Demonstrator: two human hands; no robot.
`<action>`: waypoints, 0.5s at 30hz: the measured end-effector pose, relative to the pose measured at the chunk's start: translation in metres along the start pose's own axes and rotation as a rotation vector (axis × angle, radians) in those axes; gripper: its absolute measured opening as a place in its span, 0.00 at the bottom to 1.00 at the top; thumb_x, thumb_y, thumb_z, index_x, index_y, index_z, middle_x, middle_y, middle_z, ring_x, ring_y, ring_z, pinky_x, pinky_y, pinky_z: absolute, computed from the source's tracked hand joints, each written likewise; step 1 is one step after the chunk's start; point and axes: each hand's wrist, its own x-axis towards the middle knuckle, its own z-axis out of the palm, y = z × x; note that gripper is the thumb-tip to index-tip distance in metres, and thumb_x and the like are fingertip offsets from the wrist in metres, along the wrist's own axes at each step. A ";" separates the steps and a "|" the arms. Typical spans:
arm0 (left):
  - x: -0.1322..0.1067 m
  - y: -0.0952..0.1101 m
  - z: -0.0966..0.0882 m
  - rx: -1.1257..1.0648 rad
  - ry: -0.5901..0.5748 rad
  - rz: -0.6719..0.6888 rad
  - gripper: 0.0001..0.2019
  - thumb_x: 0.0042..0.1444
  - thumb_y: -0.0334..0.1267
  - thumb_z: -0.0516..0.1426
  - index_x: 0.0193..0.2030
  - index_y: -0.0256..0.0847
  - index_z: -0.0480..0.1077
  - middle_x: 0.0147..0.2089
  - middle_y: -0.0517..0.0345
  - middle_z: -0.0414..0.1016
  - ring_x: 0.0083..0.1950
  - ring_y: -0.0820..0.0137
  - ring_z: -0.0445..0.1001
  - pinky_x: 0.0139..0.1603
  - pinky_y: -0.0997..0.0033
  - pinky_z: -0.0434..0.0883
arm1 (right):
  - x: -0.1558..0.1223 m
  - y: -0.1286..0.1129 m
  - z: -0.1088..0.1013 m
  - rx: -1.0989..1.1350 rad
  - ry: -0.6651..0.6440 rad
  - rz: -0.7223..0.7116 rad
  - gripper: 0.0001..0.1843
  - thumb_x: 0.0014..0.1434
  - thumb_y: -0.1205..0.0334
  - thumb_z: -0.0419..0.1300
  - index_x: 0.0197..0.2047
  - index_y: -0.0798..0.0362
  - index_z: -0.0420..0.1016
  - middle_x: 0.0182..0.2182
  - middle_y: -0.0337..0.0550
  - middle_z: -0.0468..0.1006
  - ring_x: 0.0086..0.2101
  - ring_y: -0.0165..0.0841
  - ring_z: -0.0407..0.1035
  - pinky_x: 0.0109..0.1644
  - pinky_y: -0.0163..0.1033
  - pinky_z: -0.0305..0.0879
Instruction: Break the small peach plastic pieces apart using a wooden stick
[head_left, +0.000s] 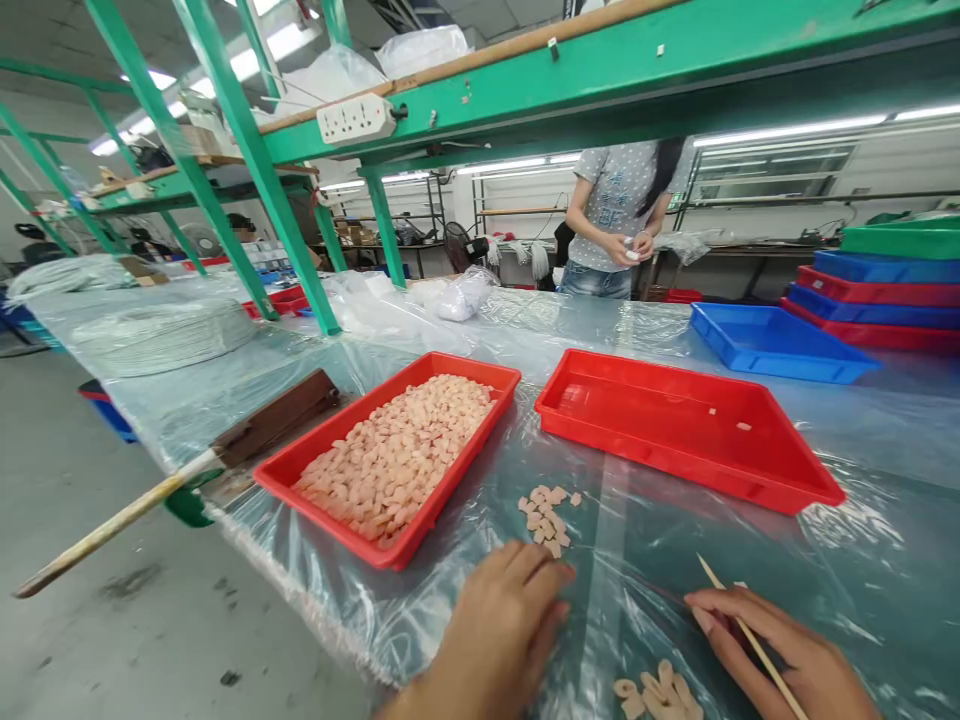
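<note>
My left hand (504, 625) lies palm down on the plastic-covered table (862, 560), fingers together, just below a small heap of pale pink pieces (549, 518). My right hand (780, 650) grips a thin wooden stick (720, 590) that points up and left. Several more pale pieces (658, 692) lie between my hands at the bottom edge. A red tray (285, 480) to the left is full of the same pink pieces. A second red tray (750, 480) to the right holds only two or three pieces.
A blue tray (772, 350) sits behind the red one, with stacked coloured trays (885, 290) at far right. A person (619, 215) stands across the table handling something small. A broom-like handle (112, 525) sticks off the left table edge. Green shelf posts (262, 180) rise behind.
</note>
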 end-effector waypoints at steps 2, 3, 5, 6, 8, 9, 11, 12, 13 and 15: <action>0.030 0.003 -0.005 0.140 -0.071 -0.042 0.12 0.59 0.29 0.48 0.44 0.40 0.70 0.44 0.52 0.72 0.45 0.63 0.69 0.46 0.62 0.67 | 0.002 -0.005 -0.001 -0.003 0.004 0.002 0.09 0.57 0.56 0.56 0.35 0.48 0.74 0.27 0.39 0.78 0.27 0.30 0.75 0.29 0.25 0.70; 0.042 0.004 -0.004 0.209 -0.112 -0.058 0.11 0.59 0.29 0.48 0.42 0.39 0.71 0.44 0.51 0.71 0.45 0.62 0.69 0.47 0.62 0.67 | 0.003 -0.006 -0.001 -0.004 0.000 0.003 0.08 0.57 0.56 0.55 0.34 0.48 0.73 0.27 0.39 0.78 0.27 0.29 0.74 0.29 0.25 0.70; 0.058 0.002 0.002 0.312 -0.183 -0.065 0.10 0.58 0.29 0.50 0.40 0.36 0.72 0.47 0.47 0.70 0.48 0.60 0.68 0.48 0.59 0.67 | 0.004 -0.008 0.000 -0.002 -0.015 0.011 0.07 0.58 0.58 0.54 0.34 0.48 0.72 0.28 0.39 0.78 0.28 0.29 0.74 0.31 0.26 0.69; 0.064 0.002 0.005 0.339 -0.208 -0.060 0.10 0.57 0.28 0.51 0.39 0.35 0.72 0.48 0.45 0.69 0.48 0.58 0.67 0.48 0.58 0.67 | 0.004 -0.007 0.001 0.000 -0.021 0.020 0.07 0.58 0.58 0.54 0.34 0.48 0.72 0.28 0.39 0.78 0.28 0.29 0.74 0.32 0.26 0.69; 0.071 0.000 0.010 0.362 -0.242 -0.049 0.10 0.56 0.26 0.50 0.37 0.33 0.73 0.49 0.41 0.69 0.49 0.55 0.67 0.48 0.56 0.66 | 0.002 -0.005 0.003 0.003 -0.019 0.041 0.07 0.59 0.59 0.54 0.34 0.48 0.72 0.29 0.40 0.78 0.30 0.29 0.74 0.34 0.27 0.69; 0.073 0.000 0.011 0.372 -0.256 -0.043 0.11 0.56 0.25 0.49 0.35 0.33 0.74 0.49 0.41 0.69 0.50 0.55 0.66 0.49 0.56 0.66 | 0.001 -0.003 0.004 0.001 -0.020 0.059 0.07 0.59 0.58 0.53 0.35 0.48 0.72 0.30 0.40 0.79 0.31 0.29 0.75 0.34 0.27 0.69; 0.075 0.000 0.011 0.384 -0.281 -0.030 0.14 0.57 0.24 0.47 0.33 0.33 0.74 0.51 0.41 0.68 0.52 0.55 0.66 0.51 0.56 0.65 | -0.001 0.000 0.004 -0.007 -0.018 0.092 0.09 0.59 0.57 0.53 0.38 0.48 0.73 0.33 0.41 0.79 0.33 0.30 0.75 0.33 0.26 0.69; 0.076 0.000 0.011 0.387 -0.290 -0.028 0.15 0.57 0.23 0.46 0.33 0.33 0.74 0.51 0.41 0.68 0.53 0.55 0.65 0.52 0.56 0.64 | -0.001 0.001 0.004 -0.012 -0.021 0.102 0.10 0.59 0.57 0.53 0.40 0.48 0.73 0.34 0.42 0.79 0.35 0.30 0.75 0.33 0.25 0.69; 0.075 -0.001 0.010 0.387 -0.298 -0.030 0.16 0.57 0.22 0.46 0.34 0.33 0.74 0.51 0.41 0.68 0.53 0.56 0.66 0.53 0.56 0.64 | -0.001 0.001 0.004 -0.018 -0.020 0.103 0.11 0.60 0.57 0.53 0.41 0.48 0.73 0.35 0.43 0.79 0.37 0.30 0.75 0.34 0.24 0.69; 0.074 -0.002 0.009 0.386 -0.308 -0.043 0.16 0.56 0.21 0.45 0.36 0.33 0.74 0.49 0.42 0.70 0.53 0.56 0.67 0.53 0.57 0.65 | 0.000 0.000 0.003 -0.037 -0.010 0.081 0.11 0.60 0.57 0.52 0.41 0.47 0.74 0.35 0.43 0.80 0.39 0.31 0.75 0.36 0.25 0.69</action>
